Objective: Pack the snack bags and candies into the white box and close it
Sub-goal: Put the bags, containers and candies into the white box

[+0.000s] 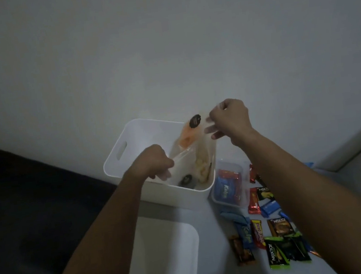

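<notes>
The white box sits open, a clear snack bag with orange stuff tilted over its mouth. More clear bags inside it, loose candies scattered just right of it.

I see a white box of smooth, matt plastic. Over its opening hangs a clear, glossy plastic snack bag. Right of the box, a clear plastic tub and shiny foil candy wrappers; nearer me, a smooth white lid.
</notes>
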Available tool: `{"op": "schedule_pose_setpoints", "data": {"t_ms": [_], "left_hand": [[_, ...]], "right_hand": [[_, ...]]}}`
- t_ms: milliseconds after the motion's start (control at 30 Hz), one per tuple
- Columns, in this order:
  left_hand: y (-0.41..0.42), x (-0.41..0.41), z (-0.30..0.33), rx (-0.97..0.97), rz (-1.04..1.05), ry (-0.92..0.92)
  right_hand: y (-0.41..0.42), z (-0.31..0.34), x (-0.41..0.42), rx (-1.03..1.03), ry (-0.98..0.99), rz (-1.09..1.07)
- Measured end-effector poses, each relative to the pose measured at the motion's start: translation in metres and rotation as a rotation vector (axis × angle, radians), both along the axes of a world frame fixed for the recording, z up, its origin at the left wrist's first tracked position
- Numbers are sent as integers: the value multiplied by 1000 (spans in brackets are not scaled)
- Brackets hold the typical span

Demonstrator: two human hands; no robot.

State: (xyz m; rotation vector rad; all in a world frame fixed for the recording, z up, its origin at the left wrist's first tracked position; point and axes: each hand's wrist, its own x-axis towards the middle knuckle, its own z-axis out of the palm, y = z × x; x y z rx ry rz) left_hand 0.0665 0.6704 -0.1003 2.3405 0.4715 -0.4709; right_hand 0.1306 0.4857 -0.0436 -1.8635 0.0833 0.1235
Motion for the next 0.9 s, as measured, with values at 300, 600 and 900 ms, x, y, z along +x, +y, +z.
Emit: {"op": "schedule_pose_setpoints", "data": {"t_ms": [300, 600, 900], "left_hand": [[30, 1, 15, 15, -4, 67], [12, 3, 2, -171, 109, -40], [-18, 7, -38, -309, 92, 20]], "right_hand": [[-1, 5, -9, 60, -63, -23], [-2, -18, -19, -88, 67, 143], [13, -79, -41, -559, 212, 277]]}}
